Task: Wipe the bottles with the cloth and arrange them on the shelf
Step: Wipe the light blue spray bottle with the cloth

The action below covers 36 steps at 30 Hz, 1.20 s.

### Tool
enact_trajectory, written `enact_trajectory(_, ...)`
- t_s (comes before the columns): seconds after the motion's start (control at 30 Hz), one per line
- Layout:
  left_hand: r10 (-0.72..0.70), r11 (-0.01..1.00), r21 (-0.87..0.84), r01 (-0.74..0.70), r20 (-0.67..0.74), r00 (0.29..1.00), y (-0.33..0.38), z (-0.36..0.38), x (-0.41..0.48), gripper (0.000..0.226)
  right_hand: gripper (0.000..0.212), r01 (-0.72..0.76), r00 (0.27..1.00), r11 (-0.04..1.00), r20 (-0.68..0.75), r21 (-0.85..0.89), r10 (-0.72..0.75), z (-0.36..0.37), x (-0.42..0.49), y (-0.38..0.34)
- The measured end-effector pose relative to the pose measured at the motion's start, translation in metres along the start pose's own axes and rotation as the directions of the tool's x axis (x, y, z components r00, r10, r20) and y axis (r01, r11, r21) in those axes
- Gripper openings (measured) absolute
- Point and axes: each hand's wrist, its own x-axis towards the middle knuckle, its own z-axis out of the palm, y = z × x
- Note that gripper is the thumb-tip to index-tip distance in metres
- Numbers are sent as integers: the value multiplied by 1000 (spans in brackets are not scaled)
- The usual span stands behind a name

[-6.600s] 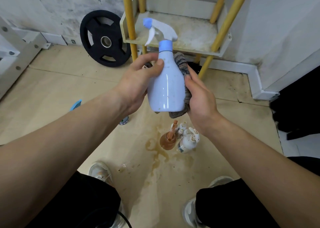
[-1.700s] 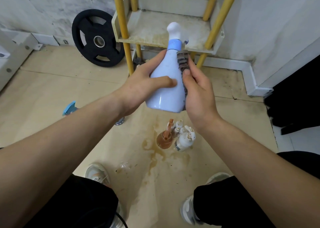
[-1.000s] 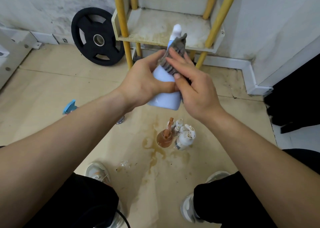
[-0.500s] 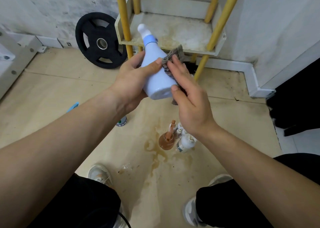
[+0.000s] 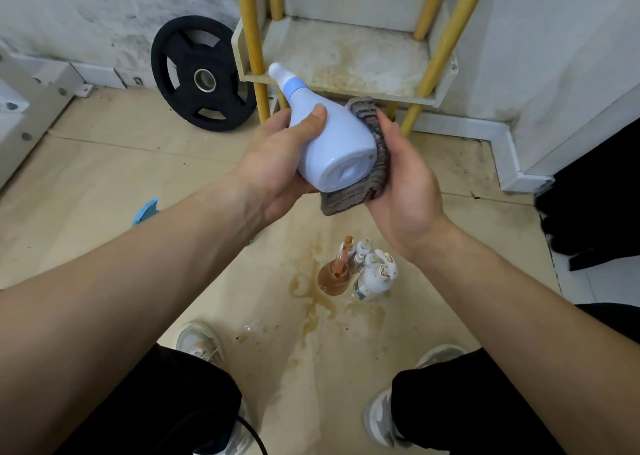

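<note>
My left hand [image 5: 277,164] grips a pale blue spray bottle [image 5: 329,139], tilted with its base toward me and its white nozzle pointing up-left. My right hand [image 5: 405,174] holds a grey striped cloth [image 5: 374,164] cupped against the bottle's right side and under its base. Behind them stands the shelf [image 5: 346,56] with yellow posts, its stained bottom tier bare. On the floor below my hands stand a brown pump bottle [image 5: 334,274] and a white bottle [image 5: 375,276], with small bottles between them.
A black weight plate [image 5: 201,77] leans on the wall left of the shelf. A blue object [image 5: 145,209] pokes out from behind my left forearm. Brown liquid stains [image 5: 311,302] spread on the floor by the bottles. My shoes and knees fill the bottom.
The bottle has tipped further, its base now facing me. My right hand has slid the cloth from the bottle's upper side down round its right side and base.
</note>
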Motion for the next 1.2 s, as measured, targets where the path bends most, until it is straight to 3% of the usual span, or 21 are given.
enact_trajectory(0.17, 78, 997, 9, -77, -112, 991, -8, 0, 7, 52, 53, -129, 991, 984, -28, 124, 134, 4, -8, -2)
enact_trajectory(0.37, 266, 958, 164, -236, -187, 946, -17, 0, 10, 58, 48, -187, 982, 982, 3, 5, 187, 11, -22, 4)
enact_trajectory(0.47, 336, 927, 236, -292, -178, 925, -20, 1, 10, 65, 65, -139, 989, 985, 44, -100, 144, 19, -32, 15)
enact_trajectory(0.57, 333, 929, 230, -288, -188, 924, -19, 0, 14, 67, 65, -67, 990, 989, 117, -132, 83, 25, -40, 30)
enact_trajectory(0.77, 313, 934, 237, -266, -189, 931, -17, 3, 16, 60, 75, -54, 998, 988, 30, -141, 59, 15, -29, 42)
enact_trajectory(0.9, 368, 875, 375, -305, -107, 924, -18, 7, 9, 53, 78, -64, 993, 992, -108, -107, 53, 7, -7, 27)
enact_trajectory(1.03, 409, 804, 459, -379, 35, 912, -20, 11, -1, 52, 51, -97, 980, 993, -178, -72, 83, -4, 2, 18)
enact_trajectory(1.1, 356, 818, 448, -360, 97, 930, -17, 13, -4, 45, 46, -95, 974, 991, -214, -96, 73, -7, 3, 17)
enact_trajectory(1.2, 147, 930, 314, -189, 153, 977, -7, 10, -6, 40, 48, -100, 964, 994, -252, -45, 86, -7, 3, 11)
